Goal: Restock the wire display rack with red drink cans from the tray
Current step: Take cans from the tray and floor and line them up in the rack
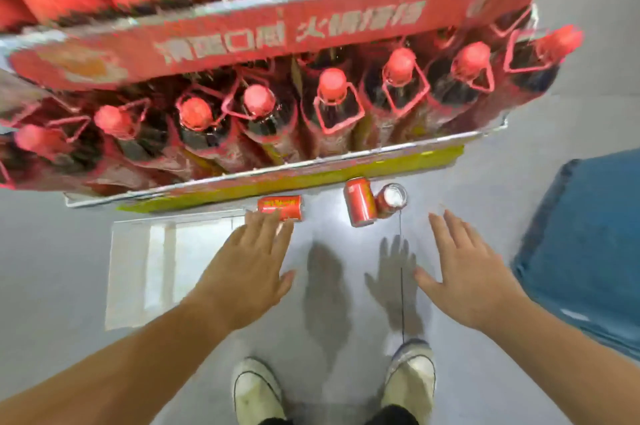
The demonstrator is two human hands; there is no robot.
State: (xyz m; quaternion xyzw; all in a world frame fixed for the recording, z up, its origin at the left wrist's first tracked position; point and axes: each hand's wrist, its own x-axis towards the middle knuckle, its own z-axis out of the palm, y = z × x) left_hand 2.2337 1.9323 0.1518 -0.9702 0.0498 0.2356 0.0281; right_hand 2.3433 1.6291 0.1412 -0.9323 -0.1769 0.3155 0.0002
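Three red drink cans lie on their sides on the grey floor below the wire display rack (346,154). One can (280,207) lies crosswise just beyond the fingertips of my left hand (249,269). A second can (360,202) and a third can (391,199), its silver top facing me, lie together ahead of my right hand (467,272). Both hands hover palm down with straight, spread fingers and hold nothing. A clear plastic tray (145,269) lies on the floor to the left of my left hand.
The rack's lower shelf holds a row of dark bottles (332,102) with red caps, and a red banner (277,33) runs above them. A blue fabric object (588,241) sits at the right. My white shoes (258,390) stand below the hands.
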